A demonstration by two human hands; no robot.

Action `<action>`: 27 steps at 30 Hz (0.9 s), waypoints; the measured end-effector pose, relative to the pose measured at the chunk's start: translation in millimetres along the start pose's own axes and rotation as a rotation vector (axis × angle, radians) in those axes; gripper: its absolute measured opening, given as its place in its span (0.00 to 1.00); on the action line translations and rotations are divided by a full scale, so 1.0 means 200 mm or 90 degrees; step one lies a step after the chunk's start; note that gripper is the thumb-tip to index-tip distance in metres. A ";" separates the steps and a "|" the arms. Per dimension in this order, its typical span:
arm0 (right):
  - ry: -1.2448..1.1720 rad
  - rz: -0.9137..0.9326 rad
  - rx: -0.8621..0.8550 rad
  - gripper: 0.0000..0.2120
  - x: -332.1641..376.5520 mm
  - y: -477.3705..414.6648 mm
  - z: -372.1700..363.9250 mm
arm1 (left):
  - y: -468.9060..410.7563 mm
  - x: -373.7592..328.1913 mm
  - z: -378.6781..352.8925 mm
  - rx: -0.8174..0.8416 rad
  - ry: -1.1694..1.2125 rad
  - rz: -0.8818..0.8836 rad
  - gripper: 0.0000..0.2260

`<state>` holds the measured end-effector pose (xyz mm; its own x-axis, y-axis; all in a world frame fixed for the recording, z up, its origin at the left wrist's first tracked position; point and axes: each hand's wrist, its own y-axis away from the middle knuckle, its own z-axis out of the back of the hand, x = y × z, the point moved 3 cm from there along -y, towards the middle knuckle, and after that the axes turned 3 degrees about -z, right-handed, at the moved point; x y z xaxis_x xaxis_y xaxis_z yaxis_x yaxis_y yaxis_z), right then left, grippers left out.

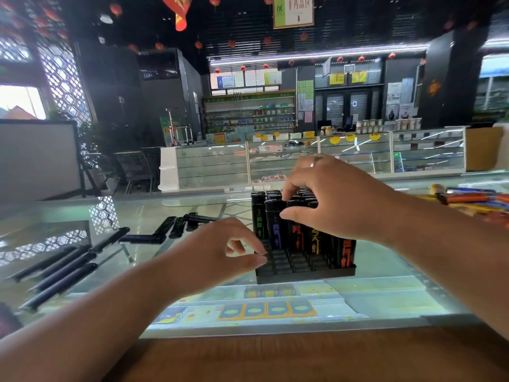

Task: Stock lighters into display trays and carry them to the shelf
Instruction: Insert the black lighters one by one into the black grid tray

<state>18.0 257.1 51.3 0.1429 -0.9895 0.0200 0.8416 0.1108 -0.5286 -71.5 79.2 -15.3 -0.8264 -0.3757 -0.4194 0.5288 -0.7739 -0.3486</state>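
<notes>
The black display tray (303, 272) is sitting on the glass counter (385, 285), back rows filled, front slots still showing bare. The right hand (336, 199) is pinching the top of one of the standing lighters (297, 232); the left hand (220, 252) is hovering loosely curled, holding nothing, at the tray's front-left corner. Loose lighters (68, 268) are lying well apart to the left, leaving bare glass around the tray.

1. You have one display tray (303, 272).
2. In the tray you can count five lighters (276, 232) with coloured prints showing; those behind are too packed to count.
3. Left of the tray lie roughly ten loose black lighters (143, 239).
</notes>
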 end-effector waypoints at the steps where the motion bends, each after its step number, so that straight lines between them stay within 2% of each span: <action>1: 0.026 0.007 -0.023 0.11 0.01 0.00 0.00 | 0.01 0.00 0.01 -0.008 -0.011 -0.002 0.01; 5: 0.038 0.088 -0.168 0.11 0.12 0.03 0.04 | 0.03 0.01 0.05 -0.076 -0.059 -0.001 0.02; 7: 0.022 0.117 -0.190 0.10 0.17 0.04 0.04 | 0.04 0.01 0.06 -0.079 -0.091 0.002 0.03; 15: 0.049 0.169 -0.046 0.13 0.36 0.06 -0.08 | 0.17 -0.02 0.20 -0.017 -0.307 0.031 0.09; 20: 0.043 0.148 0.050 0.22 0.48 0.02 -0.14 | 0.43 0.02 0.30 -0.037 -0.388 0.047 0.11; 24: 0.040 0.182 0.086 0.24 0.65 -0.01 -0.23 | 0.69 0.14 0.38 -0.109 -0.387 0.142 0.17; 27: 0.021 0.212 0.087 0.23 0.76 -0.03 -0.30 | 0.86 0.24 0.45 -0.156 -0.398 0.274 0.22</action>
<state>3.6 99.7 6.0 0.4060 -0.8992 -0.1631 0.8139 0.4370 -0.3829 -37.1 -118.2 -18.9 -0.4576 -0.8884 -0.0369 0.7933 -0.3892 -0.4681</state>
